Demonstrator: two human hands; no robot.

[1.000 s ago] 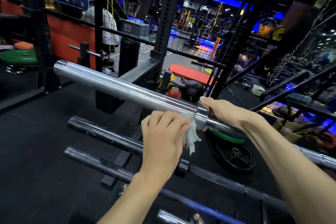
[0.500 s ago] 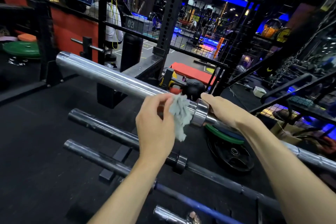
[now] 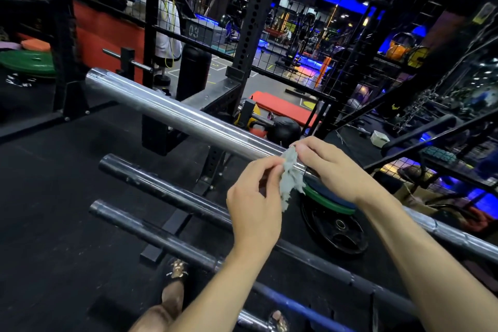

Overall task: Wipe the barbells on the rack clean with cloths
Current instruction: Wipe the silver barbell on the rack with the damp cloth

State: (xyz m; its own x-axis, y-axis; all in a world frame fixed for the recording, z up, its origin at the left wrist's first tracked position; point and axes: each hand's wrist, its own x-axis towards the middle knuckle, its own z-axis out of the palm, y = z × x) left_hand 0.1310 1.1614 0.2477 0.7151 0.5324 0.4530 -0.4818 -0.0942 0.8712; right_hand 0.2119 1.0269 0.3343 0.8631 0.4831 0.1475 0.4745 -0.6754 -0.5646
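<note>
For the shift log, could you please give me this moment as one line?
left hand: pinching cloth | right hand: pinching cloth top | cloth: off the bar, held above it | top barbell: on rack, not gripped

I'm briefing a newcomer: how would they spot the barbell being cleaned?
Find the black rack. The top barbell lies just before it, above two dark bars. It alone is bright chrome, with both hands pinching a grey cloth over it.

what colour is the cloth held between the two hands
Pale grey-white, seen in the head view: the cloth hangs pinched between both hands in front of the top barbell.
</note>
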